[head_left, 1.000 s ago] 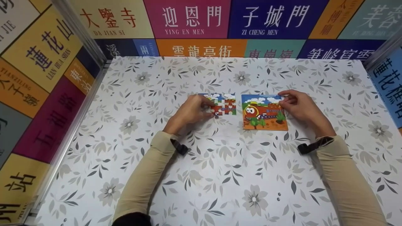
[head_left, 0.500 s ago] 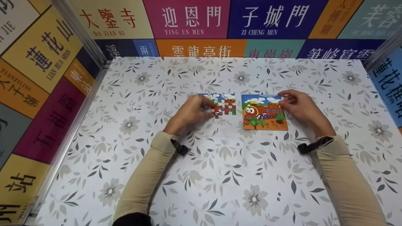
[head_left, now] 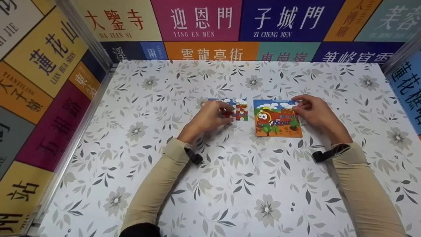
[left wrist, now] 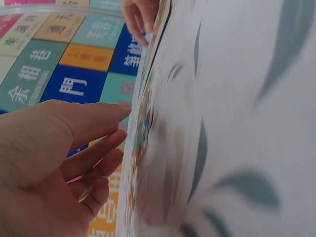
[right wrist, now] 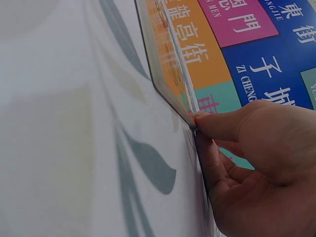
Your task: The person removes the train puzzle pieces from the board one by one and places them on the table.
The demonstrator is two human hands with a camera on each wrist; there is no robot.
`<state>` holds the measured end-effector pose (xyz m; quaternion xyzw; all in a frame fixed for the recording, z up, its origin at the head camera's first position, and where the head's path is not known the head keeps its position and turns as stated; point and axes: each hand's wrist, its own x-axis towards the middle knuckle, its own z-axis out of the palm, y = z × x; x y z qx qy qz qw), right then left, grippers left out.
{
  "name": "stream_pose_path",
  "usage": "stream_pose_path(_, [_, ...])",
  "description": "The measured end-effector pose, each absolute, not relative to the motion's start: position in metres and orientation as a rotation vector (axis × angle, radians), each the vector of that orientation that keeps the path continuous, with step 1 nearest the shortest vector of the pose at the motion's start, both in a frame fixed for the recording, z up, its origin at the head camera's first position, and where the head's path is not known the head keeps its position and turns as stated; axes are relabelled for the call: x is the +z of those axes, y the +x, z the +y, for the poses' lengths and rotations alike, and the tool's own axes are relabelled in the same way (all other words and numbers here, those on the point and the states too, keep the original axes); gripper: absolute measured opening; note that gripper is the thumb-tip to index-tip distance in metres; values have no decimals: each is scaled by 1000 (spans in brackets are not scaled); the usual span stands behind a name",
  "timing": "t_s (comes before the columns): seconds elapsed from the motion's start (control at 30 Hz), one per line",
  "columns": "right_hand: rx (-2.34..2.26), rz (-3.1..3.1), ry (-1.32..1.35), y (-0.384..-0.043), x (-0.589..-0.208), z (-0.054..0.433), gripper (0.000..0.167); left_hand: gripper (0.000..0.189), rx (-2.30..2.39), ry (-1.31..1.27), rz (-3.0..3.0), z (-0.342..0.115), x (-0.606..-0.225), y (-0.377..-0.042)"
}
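Observation:
A partly assembled jigsaw (head_left: 241, 110) of blue sky, clouds and red train parts lies flat on the table, left of centre. My left hand (head_left: 213, 116) is over its left part and hides much of it. In the left wrist view the fingers (left wrist: 96, 153) are loosely bent and the thumb is straight, with nothing between them. To the right lies a square picture board (head_left: 276, 121) showing a cartoon red train with a face on orange ground. My right hand (head_left: 312, 110) pinches its right edge near the top corner; the thumb touches it in the right wrist view.
White tablecloth (head_left: 230, 184) with grey flowers and leaves covers the table. Coloured panels (head_left: 200, 19) with large Chinese characters stand along the back, and similar panels (head_left: 49, 62) line the left side. Each wrist wears a dark strap (head_left: 329, 153).
My left hand has shifted a little to the right over the jigsaw, covering more of its middle. The right hand and the picture board have stayed in place.

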<state>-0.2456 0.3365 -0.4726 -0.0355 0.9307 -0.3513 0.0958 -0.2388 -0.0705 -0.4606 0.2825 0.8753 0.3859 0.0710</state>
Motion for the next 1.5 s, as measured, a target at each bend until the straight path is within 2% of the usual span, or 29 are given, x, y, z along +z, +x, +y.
stream_pose_path(0.2, [-1052, 2729, -91, -246, -473, 336, 49, 34, 1179, 886, 2548, -46, -461, -236])
stream_pose_path(0.5, [-1047, 2738, -83, -244, -472, 336, 48, 37, 1113, 993, 2568, -7, -462, -233])
stream_pose_path(0.87, [-1011, 2761, -107, -246, -474, 339, 49, 45, 948, 1007, 2580, 40, -463, -233])
stream_pose_path(1.23, [-1039, 2733, -84, -245, -472, 338, 49, 50, 833, 970, 2732, 45, -468, -227])
stream_pose_path(1.5, [-1037, 2755, -109, -245, -473, 338, 48, 43, 853, 925, 2715, 46, -468, -228])
